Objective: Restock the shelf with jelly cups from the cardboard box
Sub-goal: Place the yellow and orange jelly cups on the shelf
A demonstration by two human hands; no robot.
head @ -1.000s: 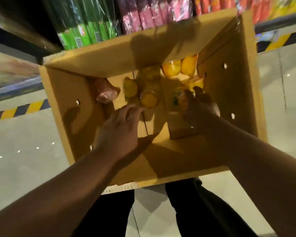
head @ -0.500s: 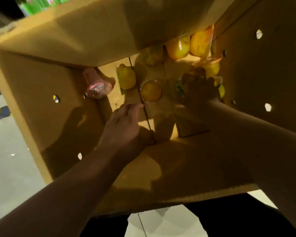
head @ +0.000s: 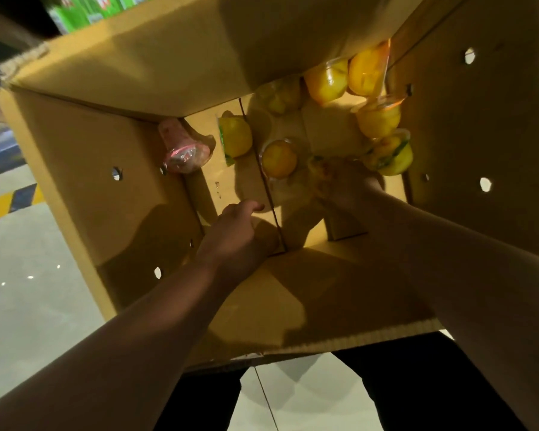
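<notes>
Dim warm light, hard shadows inside the cardboard box (head: 131, 188), soft blur, wide-angle bending at edges.

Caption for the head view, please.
Both hands reach deep into the cardboard box: left hand near its floor, right hand blurred among yellow jelly cups.
</notes>
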